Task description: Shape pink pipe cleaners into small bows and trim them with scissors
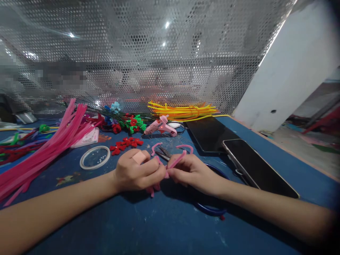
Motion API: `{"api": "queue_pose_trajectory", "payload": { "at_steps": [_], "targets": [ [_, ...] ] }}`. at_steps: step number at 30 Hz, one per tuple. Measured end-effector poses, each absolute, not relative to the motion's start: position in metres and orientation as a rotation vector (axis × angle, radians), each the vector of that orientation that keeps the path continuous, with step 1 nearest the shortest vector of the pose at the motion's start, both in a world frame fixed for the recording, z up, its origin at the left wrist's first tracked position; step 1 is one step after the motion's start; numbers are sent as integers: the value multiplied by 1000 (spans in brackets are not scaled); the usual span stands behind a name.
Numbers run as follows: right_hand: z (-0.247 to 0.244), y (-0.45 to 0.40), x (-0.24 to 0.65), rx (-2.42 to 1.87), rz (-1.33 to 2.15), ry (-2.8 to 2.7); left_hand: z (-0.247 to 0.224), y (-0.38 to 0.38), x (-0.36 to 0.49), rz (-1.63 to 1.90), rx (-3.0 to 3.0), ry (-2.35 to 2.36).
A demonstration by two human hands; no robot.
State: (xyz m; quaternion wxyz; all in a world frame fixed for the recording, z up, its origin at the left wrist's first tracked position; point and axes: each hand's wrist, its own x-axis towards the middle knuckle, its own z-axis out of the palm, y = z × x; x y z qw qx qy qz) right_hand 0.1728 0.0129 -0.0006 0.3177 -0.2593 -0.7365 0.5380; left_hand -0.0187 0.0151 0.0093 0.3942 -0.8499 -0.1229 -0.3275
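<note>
- Your left hand (135,173) and right hand (190,171) are meeting over the blue counter (159,226), fingers of both pinching a pink pipe cleaner (176,161) between them
- Scissors (163,153) are lying just behind your hands, with a pink glue gun (160,126) farther back

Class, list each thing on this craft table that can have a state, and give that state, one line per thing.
Left hand: closed, pinching the pink pipe cleaner.
Right hand: closed, pinching the same pipe cleaner.
Pink pipe cleaner: bent, held between both hands.
Glue gun: lying on its side, unheld.
Phone: screen dark, flat on the table.
Tablet: screen dark, flat.
Scissors: lying on the table; open or shut unclear.
</note>
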Motion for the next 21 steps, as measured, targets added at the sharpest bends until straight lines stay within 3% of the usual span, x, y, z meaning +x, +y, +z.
{"api": "queue_pose_trajectory", "payload": {
  "at_steps": [3,8,11,13,18,21],
  "targets": [
    [-1,10,175,-641,1120,-2030,6,9,-13,-919,-2441,-488],
    [-3,10,183,-391,73,-2292,2,-4,3,-1279,-3435,-1624],
    [-1,15,185,-300,-419,-2435,-2,-3,8,-1580,-3609,-1995],
    [4,18,186,-479,-441,-2511,-4,2,8,-1745,-3468,-2046],
    [16,4,206,-1348,-22,-2519,-6,13,6,-1997,-3030,-2166],
    [14,-13,223,-1588,63,-2578,-8,13,7,-2057,-2962,-2220]
  ]
}}
